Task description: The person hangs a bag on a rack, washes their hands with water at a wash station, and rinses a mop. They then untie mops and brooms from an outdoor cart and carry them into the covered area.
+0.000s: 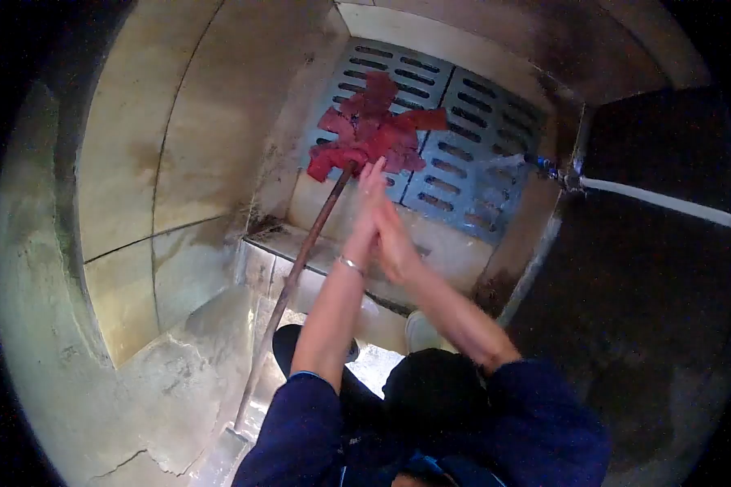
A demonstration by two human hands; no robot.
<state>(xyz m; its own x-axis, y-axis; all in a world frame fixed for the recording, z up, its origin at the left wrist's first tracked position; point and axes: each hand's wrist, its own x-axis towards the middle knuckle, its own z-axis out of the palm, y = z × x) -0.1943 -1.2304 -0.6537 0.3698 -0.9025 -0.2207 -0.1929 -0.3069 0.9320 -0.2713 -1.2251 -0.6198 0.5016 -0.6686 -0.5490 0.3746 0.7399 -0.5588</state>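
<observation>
My left hand [369, 207], with a bracelet on its wrist, is pressed against my right hand [394, 237], palm to palm. The fingers of both look stretched out, slightly smeared by motion, and I see nothing held between them. Just beyond my fingertips lies a mop head of red cloth strips [382, 134], spread on a grey slotted grate [455, 174]. Its brown mop handle [304, 252] slants down to the left, beside my left forearm and apart from it.
A tap [549, 168] with a blue part sits at the basin's right side, joined to a white pipe [658, 200]. A pale streak, perhaps water, leaves the tap. Stained tiled walls [211, 122] surround the grate. A raised ledge [333, 272] runs in front of my feet.
</observation>
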